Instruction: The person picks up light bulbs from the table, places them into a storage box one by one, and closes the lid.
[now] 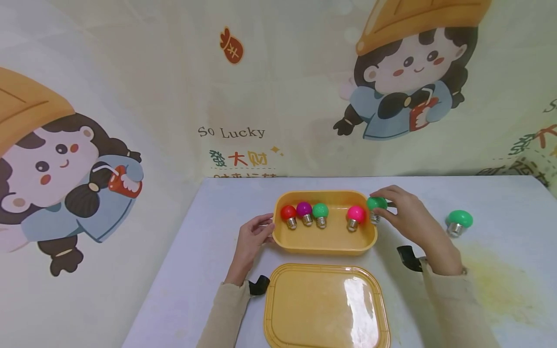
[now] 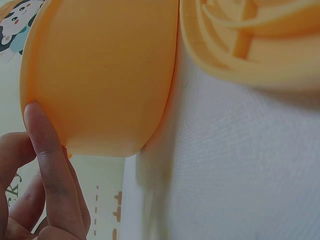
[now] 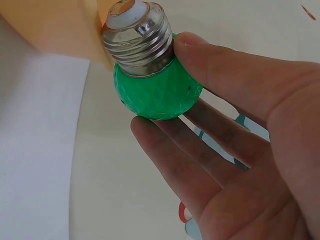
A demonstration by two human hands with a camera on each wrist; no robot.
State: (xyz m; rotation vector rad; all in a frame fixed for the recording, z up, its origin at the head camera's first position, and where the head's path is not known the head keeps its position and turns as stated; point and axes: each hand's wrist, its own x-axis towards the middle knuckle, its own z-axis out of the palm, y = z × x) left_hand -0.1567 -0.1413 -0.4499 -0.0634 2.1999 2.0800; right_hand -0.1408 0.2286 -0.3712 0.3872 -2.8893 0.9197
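right hand (image 1: 406, 212): pinches green bulb (image 1: 376, 205) between thumb and fingers, metal base down, at right rim of tray; wrist view shows thumb on one side of the globe, fingers under it, screw cap bare
green bulb: held in the air at tray's right rim, not in tray
left hand (image 1: 254, 237): fingers straight, tips touching tray's left wall; wrist view shows one finger (image 2: 50, 165) flat against outer wall
tray (image 1: 324, 243): yellow, on bench (image 1: 217, 270), between the two hands
in tray: row at back, bases down, left to right red bulb (image 1: 288, 214), purple bulb (image 1: 304, 210), second green bulb (image 1: 320, 212), pink bulb (image 1: 354, 215)
loose bulb (image 1: 459, 221): green, on bench, well right of right hand
lid (image 1: 324, 307): yellow, flat on bench just in front of tray, glare on right part
backdrop (image 1: 243, 96): cartoon print cloth behind bench, "So Lucky" text
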